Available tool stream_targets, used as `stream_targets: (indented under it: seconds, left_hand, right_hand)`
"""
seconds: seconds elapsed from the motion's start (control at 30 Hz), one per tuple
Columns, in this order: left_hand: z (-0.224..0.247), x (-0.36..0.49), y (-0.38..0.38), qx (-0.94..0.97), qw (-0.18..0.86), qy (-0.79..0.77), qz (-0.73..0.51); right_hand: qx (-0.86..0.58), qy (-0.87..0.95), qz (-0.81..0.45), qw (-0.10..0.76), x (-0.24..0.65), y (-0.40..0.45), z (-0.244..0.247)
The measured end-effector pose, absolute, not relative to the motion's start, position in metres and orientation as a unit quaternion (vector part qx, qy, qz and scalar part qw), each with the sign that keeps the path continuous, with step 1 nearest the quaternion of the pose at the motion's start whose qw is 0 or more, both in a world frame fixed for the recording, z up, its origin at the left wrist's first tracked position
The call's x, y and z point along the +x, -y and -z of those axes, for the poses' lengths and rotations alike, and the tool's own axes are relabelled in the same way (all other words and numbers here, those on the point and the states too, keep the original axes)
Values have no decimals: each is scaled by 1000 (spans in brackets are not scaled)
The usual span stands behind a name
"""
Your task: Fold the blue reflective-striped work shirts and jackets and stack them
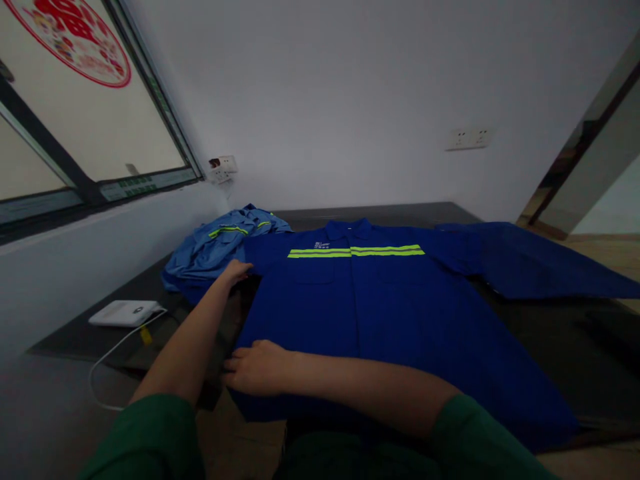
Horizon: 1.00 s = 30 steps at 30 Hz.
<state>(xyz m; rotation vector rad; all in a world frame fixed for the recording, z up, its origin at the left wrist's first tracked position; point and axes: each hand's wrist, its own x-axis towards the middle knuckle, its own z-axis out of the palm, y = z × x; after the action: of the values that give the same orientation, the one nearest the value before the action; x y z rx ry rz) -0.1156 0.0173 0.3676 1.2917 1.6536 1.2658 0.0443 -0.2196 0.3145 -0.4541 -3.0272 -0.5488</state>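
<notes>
A dark blue work jacket (395, 300) lies spread front side up, its collar toward the wall and a yellow-green reflective stripe across the chest. My left hand (237, 271) is at the end of the jacket's left-side sleeve, fingers closed at the cuff. My right hand (257, 368) rests at the jacket's lower left edge, its fingers bent together over the fabric. Beyond my left hand sits a crumpled heap of lighter blue clothing (220, 243) with reflective strips. The other sleeve reaches right, beside another piece of blue cloth (545, 263).
A dark table (125, 283) stands against the wall. On its left side are a white power bank (124, 313) and a white cable (107, 360) hanging over the edge. Wall sockets (469, 139) and a window (90, 100) are behind. Something dark lies at the right.
</notes>
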Motion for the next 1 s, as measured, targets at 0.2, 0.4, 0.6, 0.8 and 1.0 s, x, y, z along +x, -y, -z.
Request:
stream_targets:
  seconds: [0.2, 0.4, 0.6, 0.8, 1.0]
  left_hand:
    - [-369, -109, -11, 464, 413, -614, -486]
    - [-383, -98, -5, 456, 484, -550, -506]
    - [-389, -91, 0, 450, 566, -504, -472]
    - [-393, -84, -3, 445, 515, -488, -547]
    - [-403, -64, -9, 453, 492, -409, -620]
  right_hand:
    - [-124, 974, 188, 32, 34, 207, -313]
    - [-95, 978, 185, -14, 29, 209, -323]
    - [-122, 977, 174, -30, 23, 220, -335]
    - [-113, 979, 154, -68, 18, 220, -338]
    - [-120, 976, 181, -2, 27, 228, -335]
